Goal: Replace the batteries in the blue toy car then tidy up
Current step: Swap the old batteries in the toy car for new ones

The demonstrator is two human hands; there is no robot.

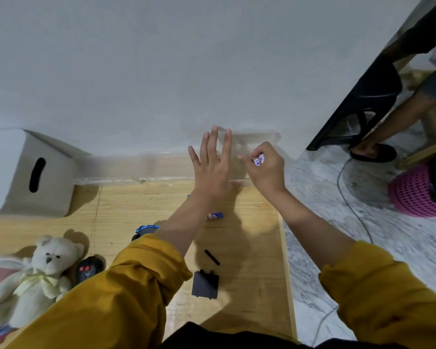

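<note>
My left hand [212, 167] is spread flat, fingers apart, over a clear plastic box [161, 167] at the table's far edge by the wall. Just right of it, my right hand [264, 167] is closed around batteries [259, 159] with white and blue wrappers, held over the same box. Another battery [215, 215] lies on the wooden table [249, 235] under my left forearm. The blue toy car [146, 229] is mostly hidden behind my left sleeve. A black battery cover [205, 284] and a small black screwdriver [209, 254] lie near the front.
A white box [28, 172] with a slot stands at the back left. A white teddy bear [40, 273] and a black remote control [89, 269] lie at the front left. On the marble floor to the right are a cable [350, 202], a pink basket [418, 195] and another person's foot [373, 151].
</note>
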